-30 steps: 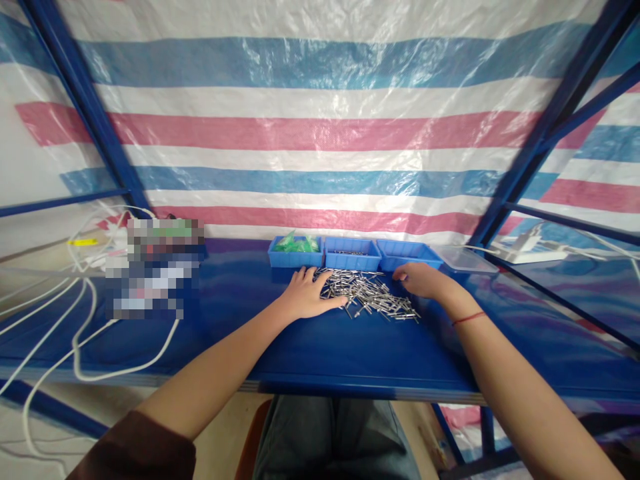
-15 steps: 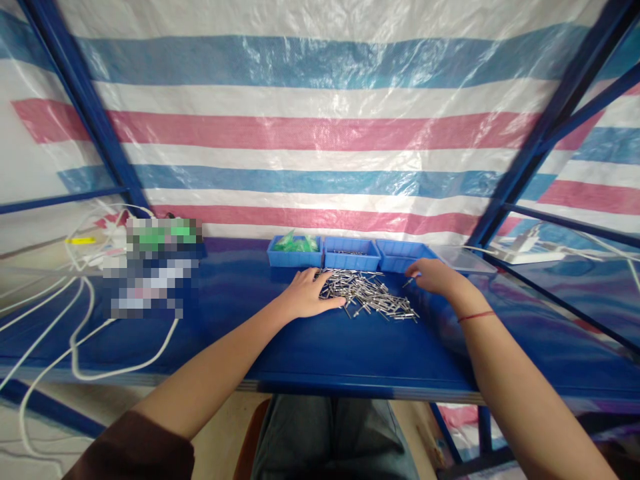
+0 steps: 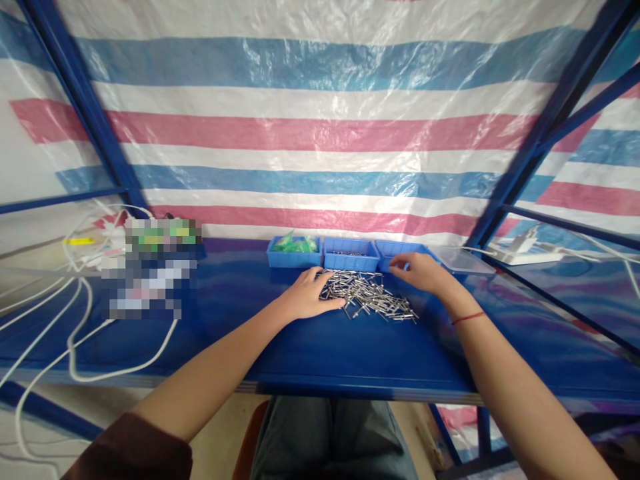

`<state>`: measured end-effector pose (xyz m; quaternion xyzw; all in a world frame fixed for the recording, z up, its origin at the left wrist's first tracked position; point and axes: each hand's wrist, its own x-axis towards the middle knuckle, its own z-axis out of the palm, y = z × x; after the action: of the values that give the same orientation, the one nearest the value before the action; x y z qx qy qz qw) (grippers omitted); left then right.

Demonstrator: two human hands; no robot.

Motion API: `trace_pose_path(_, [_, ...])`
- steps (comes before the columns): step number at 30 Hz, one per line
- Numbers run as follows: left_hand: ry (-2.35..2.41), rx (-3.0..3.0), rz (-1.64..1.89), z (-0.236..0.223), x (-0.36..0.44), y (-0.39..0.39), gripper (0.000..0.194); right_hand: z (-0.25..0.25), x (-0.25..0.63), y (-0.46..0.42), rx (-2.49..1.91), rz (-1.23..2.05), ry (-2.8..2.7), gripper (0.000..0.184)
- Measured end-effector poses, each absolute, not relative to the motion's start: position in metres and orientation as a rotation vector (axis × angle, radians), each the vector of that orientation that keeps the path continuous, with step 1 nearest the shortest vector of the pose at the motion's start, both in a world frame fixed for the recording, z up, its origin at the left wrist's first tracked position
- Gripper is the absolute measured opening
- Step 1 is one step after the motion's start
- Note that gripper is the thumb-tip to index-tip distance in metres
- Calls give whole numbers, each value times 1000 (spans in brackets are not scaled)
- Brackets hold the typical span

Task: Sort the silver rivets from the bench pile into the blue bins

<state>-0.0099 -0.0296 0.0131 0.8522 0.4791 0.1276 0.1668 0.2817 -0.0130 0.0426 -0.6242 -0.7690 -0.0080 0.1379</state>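
Note:
A loose pile of silvery blind rivets (image 3: 370,293) lies on the blue table. My left hand (image 3: 306,297) rests at the pile's left edge, fingers and thumb spread around that side, gripping nothing. Beyond the pile's right end, my right hand (image 3: 420,271) hovers in front of the right blue bin (image 3: 400,248), partly covering it. Its thumb and index finger are curled together; whatever may be between the tips is too small to make out. The middle blue bin (image 3: 351,261) contains some small metal pieces, and green plastic bags (image 3: 296,245) fill the left blue bin (image 3: 295,260).
White cables (image 3: 85,333) loop over the table's left side beside a blurred-out patch. A clear plastic lid (image 3: 465,260) lies right of the bins, near a white power strip (image 3: 530,253). Blue frame posts stand on both sides, with a striped tarp (image 3: 320,133) behind.
My right hand has moved slightly left toward the pile, and the rivet that showed at its fingertips is no longer visible. My left hand has stayed in place.

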Motion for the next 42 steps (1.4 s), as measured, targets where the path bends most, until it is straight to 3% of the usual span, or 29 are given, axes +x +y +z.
trace_pose_path(4, [1358,2416,320,15,-10,-30,91,32,292,-2,-1817,-326,-2085,47])
trace_pose_path(10, [1378,2419,266,20,-8,-32,90,29,286,2,-1872,-244,-2140,36])
trace_pose_path(22, [1330,2430,364,16,-9,-31,83,43,270,-15,-1730,-275,-2104,31])
trace_pose_path(34, [1228,2480,451,13,-9,-28,73,30,244,-17,-1911,-131,-2381,32])
trace_pose_path(42, [1341,2462,427,8,-9,-30,84,43,248,-25,-1904,24,-2378,31])
